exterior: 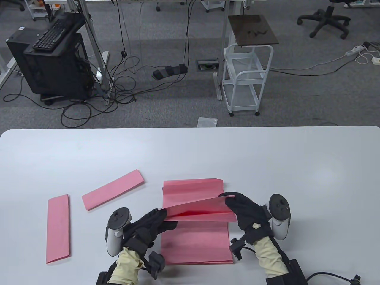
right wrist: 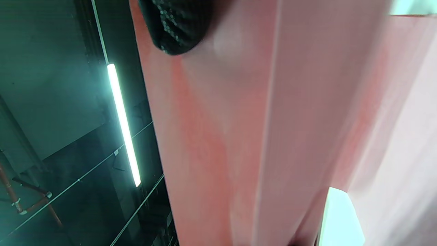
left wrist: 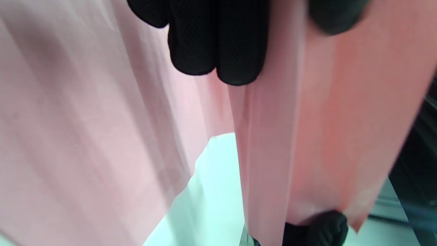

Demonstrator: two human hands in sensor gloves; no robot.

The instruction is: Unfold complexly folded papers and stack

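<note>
A folded pink paper is held between both hands, a little above a stack of unfolded pink sheets near the table's front edge. My left hand pinches the paper's left end. My right hand pinches its right end, with the top flap lifted and partly opened. The paper fills the left wrist view, under my fingers. It also fills the right wrist view, with one fingertip on it. Two more folded pink papers lie to the left: one slanted, one upright.
The white table runs wide behind and to the right of the stack. Beyond its far edge are a white cart, a black computer stand and floor cables.
</note>
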